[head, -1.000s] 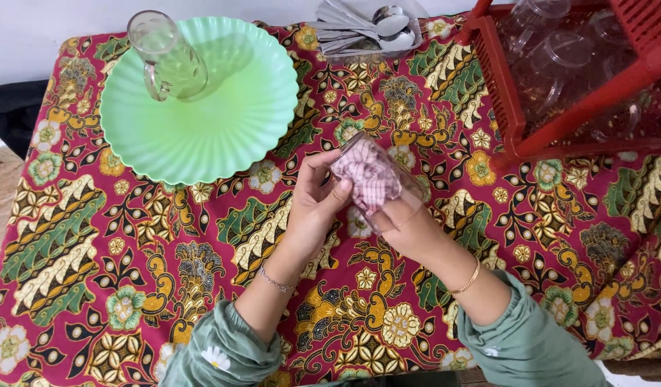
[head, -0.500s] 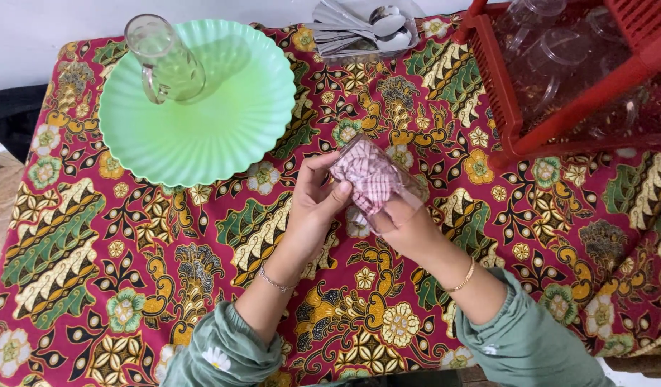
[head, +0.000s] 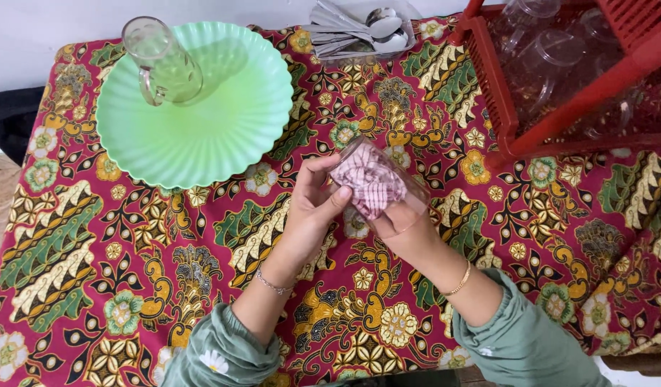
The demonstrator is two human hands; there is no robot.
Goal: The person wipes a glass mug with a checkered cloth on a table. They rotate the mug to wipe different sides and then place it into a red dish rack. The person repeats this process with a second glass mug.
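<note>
Holding a clear glass (head: 377, 183) stuffed with pink cloth (head: 370, 185), both hands' fingers gripping it above the bench (head: 201, 244); slick glass could slip.

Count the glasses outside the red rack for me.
2: one mug upright on the green plate, one glass with a cloth inside, held by both hands. More sit in the rack.

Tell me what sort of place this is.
Probably a home kitchen or dining corner: a batik tablecloth, a red rack of clear glasses, spoons, and a green plate bearing a glass mug.
</note>
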